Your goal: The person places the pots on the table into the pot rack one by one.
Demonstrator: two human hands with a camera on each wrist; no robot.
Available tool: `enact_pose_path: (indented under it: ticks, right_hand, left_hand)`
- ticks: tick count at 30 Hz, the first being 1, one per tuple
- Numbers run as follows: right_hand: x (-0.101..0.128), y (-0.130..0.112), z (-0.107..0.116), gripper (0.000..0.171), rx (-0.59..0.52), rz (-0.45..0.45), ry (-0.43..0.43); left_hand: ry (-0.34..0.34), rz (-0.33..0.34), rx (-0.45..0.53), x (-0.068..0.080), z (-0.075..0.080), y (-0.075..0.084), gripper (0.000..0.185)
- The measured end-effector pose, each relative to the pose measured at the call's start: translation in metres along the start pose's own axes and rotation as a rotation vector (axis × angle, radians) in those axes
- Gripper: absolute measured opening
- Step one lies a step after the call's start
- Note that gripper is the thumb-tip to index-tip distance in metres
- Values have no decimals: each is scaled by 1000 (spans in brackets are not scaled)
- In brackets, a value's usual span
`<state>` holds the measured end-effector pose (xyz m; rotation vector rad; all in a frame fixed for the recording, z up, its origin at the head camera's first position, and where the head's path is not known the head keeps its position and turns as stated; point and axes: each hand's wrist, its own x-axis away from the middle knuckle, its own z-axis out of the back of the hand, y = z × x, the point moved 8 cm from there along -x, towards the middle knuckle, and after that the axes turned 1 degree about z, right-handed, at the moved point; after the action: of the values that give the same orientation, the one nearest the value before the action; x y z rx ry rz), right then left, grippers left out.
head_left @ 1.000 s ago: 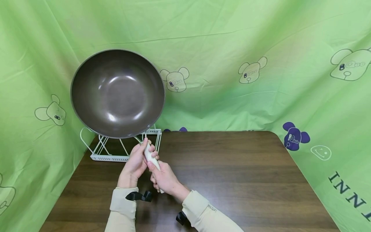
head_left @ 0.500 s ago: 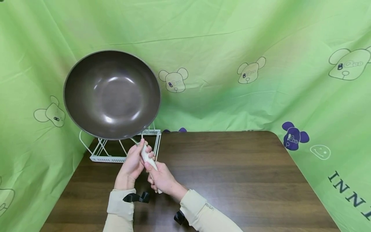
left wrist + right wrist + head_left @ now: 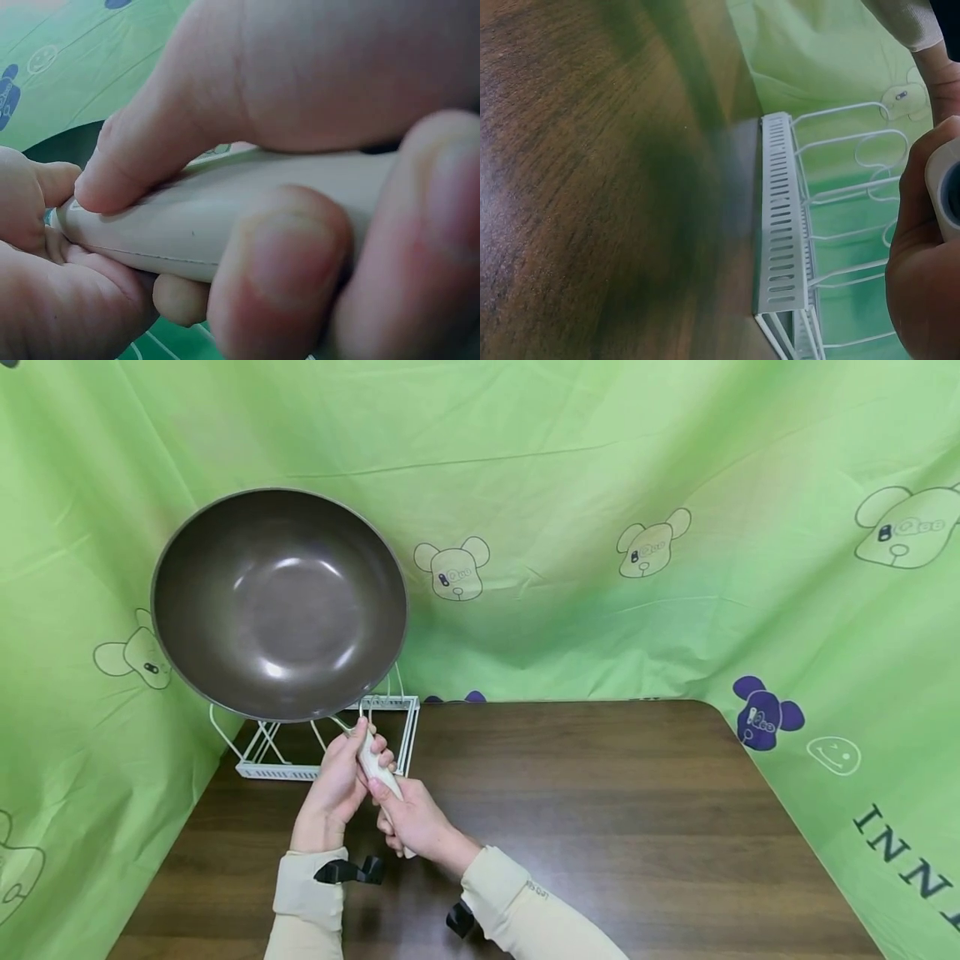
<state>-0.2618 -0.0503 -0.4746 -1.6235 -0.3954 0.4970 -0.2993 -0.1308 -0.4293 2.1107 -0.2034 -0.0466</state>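
Both hands wrapped round the wok's cream handle [image 3: 372,766]: left hand [image 3: 335,785] up near the pan end, right hand [image 3: 415,825] gripping the butt end lower down. Two-hand grip likely because the wok [image 3: 279,603] is heavy and hangs far from the handle. Wok held in the air, tilted so the bowl faces the camera, directly above the white wire rack [image 3: 330,752] at the tabletop's [image 3: 600,827] back-left corner. Versus 1 s ago: wok has shifted left, and so have the hands
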Motion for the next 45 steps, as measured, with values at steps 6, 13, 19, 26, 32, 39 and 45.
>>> enact_pose_path:
  ticks: [6, 13, 19, 26, 32, 39, 45]
  right_hand:
    - [-2, 1, -2, 43, -33, -11, -21]
    - [-3, 4, -5, 42, -49, -21, -30]
    - [-6, 2, -7, 48, -65, -19, -43]
    - [-6, 2, -9, 44, -68, -35, -71]
    - [-7, 3, -11, 54, -85, -31, -84]
    - [-7, 2, -14, 58, -112, -38, -96]
    - [-6, 0, -19, 45, -152, -42, -115]
  left_hand:
    - [24, -1, -6, 1, 1, 2, 28]
    - [44, 1, -35, 2, 5, 4, 31]
    - [61, 6, -46, 3, 5, 8, 30]
    - [84, 8, -51, 5, 5, 9, 28]
    - [93, -4, -56, 7, 6, 11, 28]
    - [108, -13, -82, 8, 7, 14, 28]
    - [133, -4, -108, 11, 8, 15, 27]
